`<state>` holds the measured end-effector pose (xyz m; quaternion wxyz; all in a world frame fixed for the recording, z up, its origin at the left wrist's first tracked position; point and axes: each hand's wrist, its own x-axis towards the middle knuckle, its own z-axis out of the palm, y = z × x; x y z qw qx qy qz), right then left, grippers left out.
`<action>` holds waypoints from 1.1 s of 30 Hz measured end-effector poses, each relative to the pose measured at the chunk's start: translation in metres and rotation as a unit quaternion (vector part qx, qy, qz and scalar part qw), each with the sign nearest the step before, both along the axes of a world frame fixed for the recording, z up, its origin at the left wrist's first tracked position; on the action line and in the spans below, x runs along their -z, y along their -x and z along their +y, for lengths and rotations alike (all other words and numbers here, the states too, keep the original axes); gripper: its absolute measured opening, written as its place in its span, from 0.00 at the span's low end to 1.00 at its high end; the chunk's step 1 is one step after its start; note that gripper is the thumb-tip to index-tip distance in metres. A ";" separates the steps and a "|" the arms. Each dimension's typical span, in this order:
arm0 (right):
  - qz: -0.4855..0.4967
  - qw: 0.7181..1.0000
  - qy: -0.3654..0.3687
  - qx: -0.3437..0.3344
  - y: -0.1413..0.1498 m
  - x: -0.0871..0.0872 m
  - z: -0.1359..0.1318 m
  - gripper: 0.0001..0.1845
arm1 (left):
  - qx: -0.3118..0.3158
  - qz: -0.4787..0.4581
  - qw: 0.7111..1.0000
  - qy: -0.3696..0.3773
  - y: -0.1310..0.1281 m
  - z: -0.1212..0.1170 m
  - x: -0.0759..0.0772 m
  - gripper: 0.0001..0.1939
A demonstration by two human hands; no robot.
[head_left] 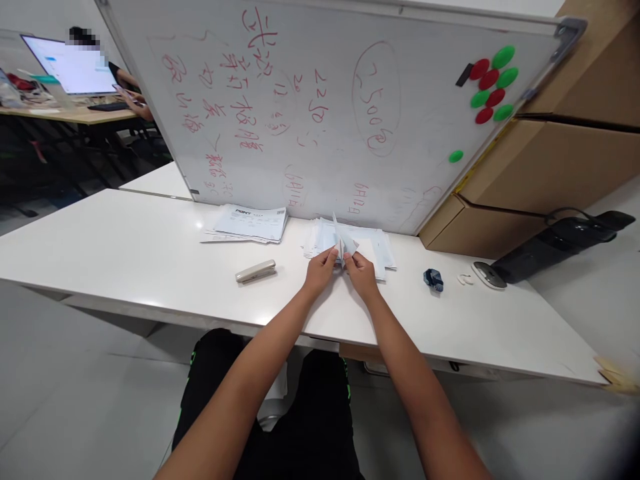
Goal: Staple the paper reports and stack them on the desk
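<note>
Both hands meet at the middle of the table, gripping thin paper sheets [345,239] that stand on edge and fan apart at the top. My left hand [321,268] is closed on their left side. My right hand [361,272] pinches the right side, with the thumbs close together. Behind and under the hands lies a loose pile of papers [376,248]. To the left rests a neater stack of printed sheets [253,223]. A light grey stapler [255,272] lies on the table left of my left hand.
A whiteboard [330,120] with red writing stands along the back. Cardboard boxes [565,167] are stacked at right. A dark bottle [545,247], a round lid-like disc [489,275], a small white item [465,279] and a dark blue object [433,281] occupy the table's right side. Another person's hand [134,103] shows far left.
</note>
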<state>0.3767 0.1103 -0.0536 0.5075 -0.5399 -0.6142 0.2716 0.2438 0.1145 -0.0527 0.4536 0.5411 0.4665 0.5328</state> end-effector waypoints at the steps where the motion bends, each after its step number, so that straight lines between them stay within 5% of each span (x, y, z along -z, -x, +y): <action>1: -0.003 1.000 0.001 -0.001 0.001 0.000 -0.001 0.21 | 0.003 0.010 1.000 -0.016 0.000 -0.001 0.000 0.21; 6: 0.013 0.999 0.000 -0.037 0.004 0.000 -0.002 0.21 | -0.001 0.036 0.997 -0.071 0.001 0.000 0.002 0.19; 14: -0.061 0.995 0.015 0.079 0.000 0.010 0.002 0.16 | -0.011 0.102 0.993 -0.054 0.000 -0.002 0.003 0.20; 18: -0.068 0.990 0.000 0.120 0.000 0.012 0.008 0.15 | -0.097 0.080 0.991 -0.052 0.000 -0.003 0.004 0.15; 21: -0.090 0.980 -0.039 0.173 -0.004 0.006 0.006 0.19 | -0.202 0.049 0.975 -0.079 0.000 -0.004 -0.003 0.28; 23: -0.110 0.964 -0.107 0.217 -0.007 -0.003 -0.008 0.22 | -0.210 0.040 0.971 -0.105 0.001 -0.010 -0.015 0.29; 26: -0.190 0.936 -0.251 0.158 -0.004 -0.017 -0.057 0.23 | -0.072 -0.070 0.994 -0.037 0.012 -0.039 -0.041 0.26; 29: -0.300 0.898 -0.322 0.010 0.018 -0.018 -0.127 0.29 | 0.144 -0.236 0.954 0.120 0.037 -0.091 -0.058 0.30; 31: -0.339 0.890 -0.304 -0.025 0.041 -0.009 -0.168 0.32 | 0.189 -0.295 0.916 0.195 0.059 -0.128 -0.057 0.29; 33: -0.356 0.895 -0.262 -0.055 0.064 0.005 -0.200 0.30 | 0.164 -0.330 0.899 0.237 0.079 -0.160 -0.045 0.27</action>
